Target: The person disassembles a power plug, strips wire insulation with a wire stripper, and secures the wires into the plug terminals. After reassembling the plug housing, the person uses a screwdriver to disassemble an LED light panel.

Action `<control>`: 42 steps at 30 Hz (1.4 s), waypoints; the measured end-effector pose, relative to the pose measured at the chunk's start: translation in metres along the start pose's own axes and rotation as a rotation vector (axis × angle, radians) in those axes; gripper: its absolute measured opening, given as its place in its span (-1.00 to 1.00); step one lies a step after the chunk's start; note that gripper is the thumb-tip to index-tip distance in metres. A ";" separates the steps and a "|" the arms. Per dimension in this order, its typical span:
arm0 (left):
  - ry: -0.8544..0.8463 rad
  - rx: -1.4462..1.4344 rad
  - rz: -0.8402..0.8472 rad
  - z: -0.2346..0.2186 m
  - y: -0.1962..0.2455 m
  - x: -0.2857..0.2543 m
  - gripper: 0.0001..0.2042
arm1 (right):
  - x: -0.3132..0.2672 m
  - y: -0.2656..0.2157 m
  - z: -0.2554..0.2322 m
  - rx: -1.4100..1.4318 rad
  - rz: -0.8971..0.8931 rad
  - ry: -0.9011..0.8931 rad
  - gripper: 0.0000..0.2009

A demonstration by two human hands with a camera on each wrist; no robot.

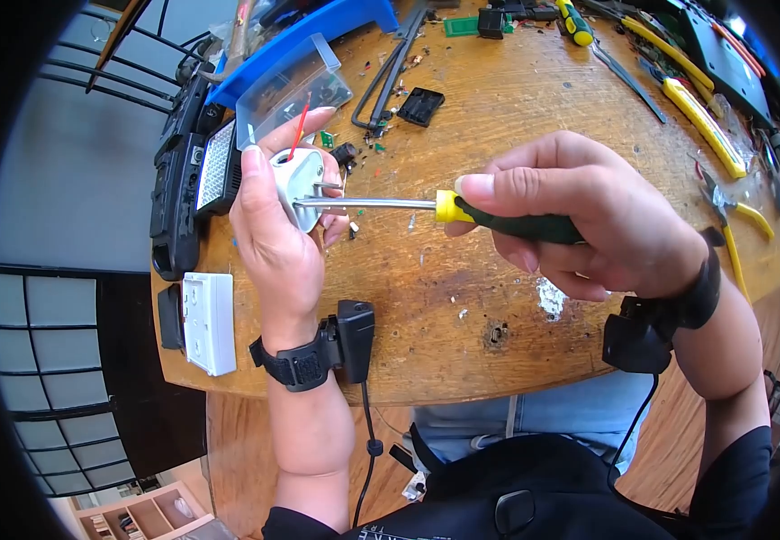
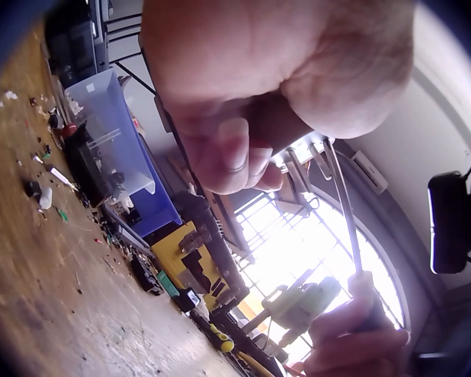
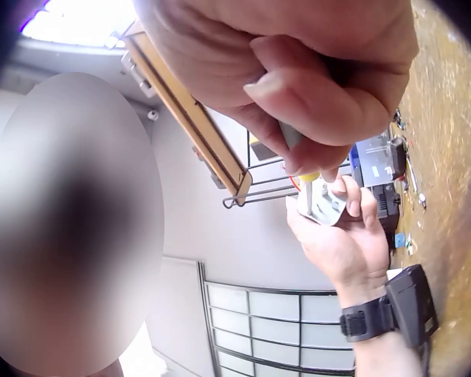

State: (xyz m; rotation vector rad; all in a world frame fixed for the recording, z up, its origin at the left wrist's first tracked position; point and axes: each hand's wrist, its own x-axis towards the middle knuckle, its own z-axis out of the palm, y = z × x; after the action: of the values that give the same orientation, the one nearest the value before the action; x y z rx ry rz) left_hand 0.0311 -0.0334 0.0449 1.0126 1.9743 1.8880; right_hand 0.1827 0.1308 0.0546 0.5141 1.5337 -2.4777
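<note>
The left hand [image 1: 284, 229] holds a small white plug-like housing [image 1: 296, 180] with metal pins and a red wire [image 1: 301, 129] rising from its top. The right hand [image 1: 579, 207] grips the dark green and yellow handle [image 1: 520, 223] of a screwdriver, its thumb on the yellow collar. The metal shaft [image 1: 381, 203] lies roughly level, and its tip meets the pin side of the housing. In the right wrist view the white housing [image 3: 323, 206] rests in the left hand's fingers, the shaft against it. The left wrist view shows the shaft [image 2: 345, 208] running up to the left hand.
A clear bin [image 1: 291, 85] and blue tray [image 1: 304, 40] stand at the back left. A white box [image 1: 209, 324] lies at the left edge. Pliers [image 1: 721, 202], a yellow cutter [image 1: 705, 126] and other tools lie at the right. Small debris is scattered about the wooden table [image 1: 426, 333].
</note>
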 end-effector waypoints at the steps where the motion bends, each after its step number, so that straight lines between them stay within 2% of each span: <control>1: 0.012 -0.001 0.003 0.001 0.000 0.000 -0.44 | 0.000 0.000 -0.002 0.001 0.001 0.003 -0.71; 4: 0.013 0.030 0.014 0.001 0.000 -0.001 -0.44 | 0.002 0.002 -0.005 0.092 0.031 -0.062 -0.70; 7: 0.008 -0.032 0.016 0.001 -0.001 -0.001 -0.45 | 0.002 0.000 -0.003 -0.005 0.005 -0.078 -0.71; 8: 0.015 -0.037 0.017 0.001 -0.001 0.000 -0.45 | 0.002 -0.001 0.001 -0.119 -0.059 -0.033 -0.71; 10: 0.007 -0.262 -0.055 0.001 0.000 0.001 -0.46 | 0.004 0.004 0.005 -0.238 -0.119 0.001 -0.70; 12: 0.032 -0.329 -0.065 0.000 0.000 0.003 -0.45 | 0.008 0.014 0.002 -0.585 -0.706 0.047 -0.68; 13: 0.045 -0.394 -0.078 -0.001 0.000 0.004 -0.45 | 0.002 0.010 0.005 -0.646 -0.740 0.097 -0.70; 14: 0.054 -0.392 -0.070 -0.005 0.000 0.005 -0.45 | 0.002 0.011 0.004 -0.825 -0.941 0.213 -0.70; 16: -0.041 -0.645 -0.148 -0.011 -0.002 0.006 -0.45 | 0.003 0.006 0.005 -1.013 -1.112 0.359 -0.70; 17: -0.097 -0.764 -0.169 -0.011 -0.002 0.007 -0.44 | 0.005 0.006 0.004 -1.014 -1.118 0.354 -0.70; 19: -0.134 -0.811 -0.180 -0.014 -0.003 0.007 -0.43 | 0.008 0.006 0.001 -1.108 -1.164 0.440 -0.66; 21: -0.179 -0.849 -0.184 -0.014 -0.002 0.005 -0.41 | 0.006 0.003 0.003 -1.139 -1.161 0.423 -0.65; 26: -0.132 -0.816 -0.195 -0.014 -0.001 0.005 -0.42 | 0.006 0.007 0.006 -1.141 -1.151 0.375 -0.63; 40: -0.100 -0.730 -0.168 -0.011 -0.002 0.004 -0.44 | 0.003 0.006 0.007 -1.223 -1.101 0.409 -0.63; 42: -0.049 -0.654 -0.136 -0.010 -0.003 0.003 -0.45 | 0.003 0.006 0.007 -1.228 -1.105 0.411 -0.63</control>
State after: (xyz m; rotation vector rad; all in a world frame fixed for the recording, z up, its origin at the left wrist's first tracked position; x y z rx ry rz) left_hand 0.0220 -0.0387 0.0447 0.6978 1.2067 2.1700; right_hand 0.1809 0.1221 0.0507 -0.1472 3.6682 -1.1604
